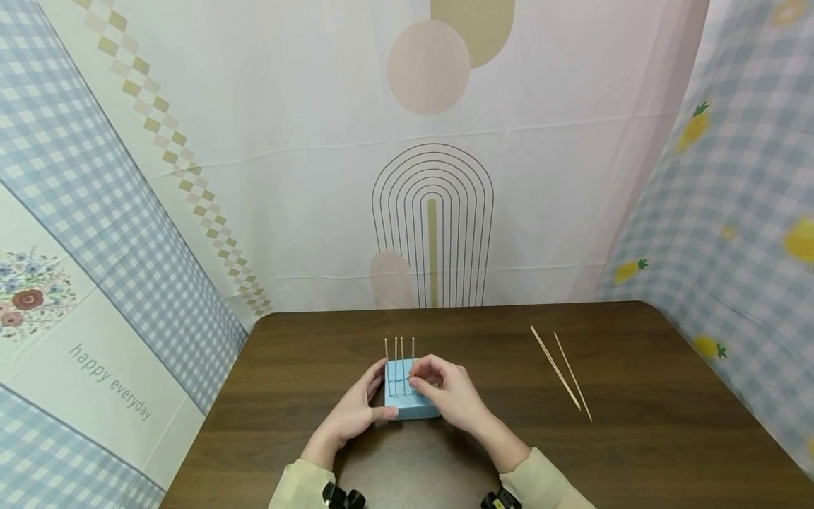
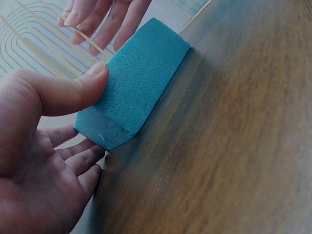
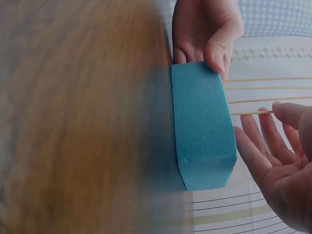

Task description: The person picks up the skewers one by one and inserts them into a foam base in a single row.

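Note:
A blue foam block [image 1: 416, 406] rests on the table with several thin wooden sticks [image 1: 396, 353] upright in its top. My left hand [image 1: 352, 410] holds the block at its left end, thumb on the near face and fingers round the side. Between thumb and fingertips, my right hand [image 1: 451, 389] pinches the rightmost stick [image 1: 413, 346] above the block. In the right wrist view, this stick [image 3: 243, 113] meets the block's top face; whether its tip is inside cannot be told. The left wrist view shows the block's near face [image 2: 141, 68] with my left thumb on its upper edge.
Loose wooden sticks [image 1: 556, 369] lie slanted on the brown table [image 1: 636, 438], to the right of the hands. Behind the table hangs a patterned white cloth [image 1: 305, 212], and checked cloths flank both sides.

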Motion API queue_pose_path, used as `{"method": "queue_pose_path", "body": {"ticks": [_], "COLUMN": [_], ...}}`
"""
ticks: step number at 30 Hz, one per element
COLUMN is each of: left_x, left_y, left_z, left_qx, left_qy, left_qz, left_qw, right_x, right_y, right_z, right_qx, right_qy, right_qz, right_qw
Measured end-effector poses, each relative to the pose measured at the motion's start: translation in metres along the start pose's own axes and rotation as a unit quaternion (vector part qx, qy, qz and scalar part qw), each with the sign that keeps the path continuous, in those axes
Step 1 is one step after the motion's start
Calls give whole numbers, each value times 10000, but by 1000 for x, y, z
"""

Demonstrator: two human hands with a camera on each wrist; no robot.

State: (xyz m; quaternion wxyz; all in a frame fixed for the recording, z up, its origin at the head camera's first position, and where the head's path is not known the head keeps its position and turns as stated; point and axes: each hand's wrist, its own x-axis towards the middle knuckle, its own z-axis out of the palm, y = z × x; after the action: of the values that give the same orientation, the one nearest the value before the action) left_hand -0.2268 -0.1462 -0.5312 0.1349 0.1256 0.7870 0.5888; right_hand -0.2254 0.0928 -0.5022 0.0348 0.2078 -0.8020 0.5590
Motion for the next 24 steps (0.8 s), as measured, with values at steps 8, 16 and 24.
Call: {"method": "queue_pose_path", "body": {"ticks": [8,16,24], "left_x": [0,0,0], "left_y": [-1,-1,0], "left_z": [-1,0,0], "left_qx": [-34,-78,-49], "left_qy": [1,-40,-25], "left_qz": [-2,14,33], "left_qw": [10000,10000,10000], "right_x": [1,1,1], "right_y": [0,2,4], "right_z": [2,2,3], "right_qx": [-96,-274,-308], "right_qy": [-72,-128,-126], "right_qz": [219,172,191], "right_qw": [9997,9994,9993]}}
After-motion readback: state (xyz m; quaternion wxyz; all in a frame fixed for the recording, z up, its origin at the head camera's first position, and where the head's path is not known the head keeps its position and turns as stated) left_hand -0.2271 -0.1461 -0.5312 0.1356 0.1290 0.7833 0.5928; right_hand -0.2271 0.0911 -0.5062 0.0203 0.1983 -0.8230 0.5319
